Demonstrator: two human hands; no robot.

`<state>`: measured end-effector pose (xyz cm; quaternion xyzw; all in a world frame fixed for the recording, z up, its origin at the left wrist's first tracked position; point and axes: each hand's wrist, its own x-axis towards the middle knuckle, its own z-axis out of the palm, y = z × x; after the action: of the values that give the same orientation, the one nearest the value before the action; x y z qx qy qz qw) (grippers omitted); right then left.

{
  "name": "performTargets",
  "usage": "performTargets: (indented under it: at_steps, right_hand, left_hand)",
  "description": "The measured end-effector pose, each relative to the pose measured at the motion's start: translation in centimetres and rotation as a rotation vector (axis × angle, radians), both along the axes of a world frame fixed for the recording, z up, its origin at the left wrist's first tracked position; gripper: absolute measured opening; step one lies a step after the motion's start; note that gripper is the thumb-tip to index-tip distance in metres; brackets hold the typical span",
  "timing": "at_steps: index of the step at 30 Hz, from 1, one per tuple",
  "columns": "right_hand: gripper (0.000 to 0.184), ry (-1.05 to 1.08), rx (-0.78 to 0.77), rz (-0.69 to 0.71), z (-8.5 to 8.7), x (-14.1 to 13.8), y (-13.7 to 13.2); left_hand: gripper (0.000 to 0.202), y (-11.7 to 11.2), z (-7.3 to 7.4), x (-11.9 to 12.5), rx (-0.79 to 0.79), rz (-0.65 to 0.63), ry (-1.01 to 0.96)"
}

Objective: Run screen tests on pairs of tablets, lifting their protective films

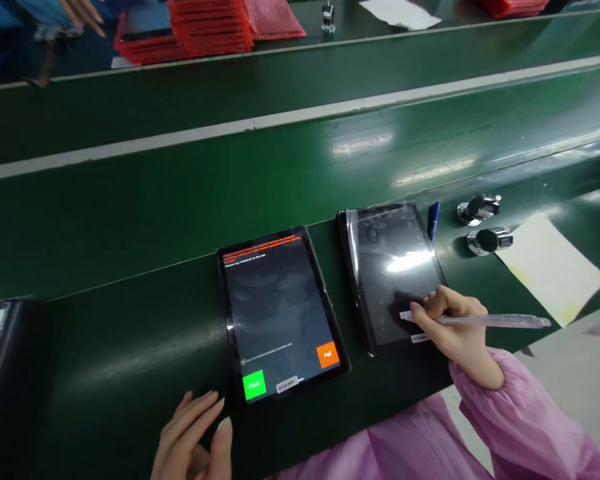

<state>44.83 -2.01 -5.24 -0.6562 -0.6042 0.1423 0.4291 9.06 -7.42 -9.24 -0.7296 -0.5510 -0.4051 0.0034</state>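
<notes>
My right hand [447,323] grips a slim whitish stylus pen [505,321], its tip end over the lower part of a dark tablet [387,293]. That tablet seems to lie on another one, has film along its left side and a small circle mark near its top. To its left lies a lit tablet [280,300] with orange text, a green "Pass" button [254,385] and an orange "Fail" button [328,355]. My left hand [193,437] holds nothing, fingers stretched out, just off the lit tablet's lower left corner.
Beyond the dark tablet lies a blue pen [434,221]. Two chrome fittings [480,208] and a white sheet [553,267] sit at the right. Another tablet [0,353] shows at the left edge. Red bubble-wrap pouches [213,27] are stacked across the bench, near another person's hand [83,13].
</notes>
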Motion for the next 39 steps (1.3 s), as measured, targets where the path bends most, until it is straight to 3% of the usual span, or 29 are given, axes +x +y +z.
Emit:
performTargets:
  at_steps: [31,39]
  right_hand:
    - [0.041,0.048,0.019,-0.017,-0.13,0.30,0.15]
    - [0.043,0.152,0.032,-0.044,-0.01,0.23,0.26]
  left_hand:
    - [0.005,-0.19,0.22,-0.21,-0.020,-0.021,-0.002]
    - [0.008,0.07,0.28,-0.25,0.020,-0.135,-0.003]
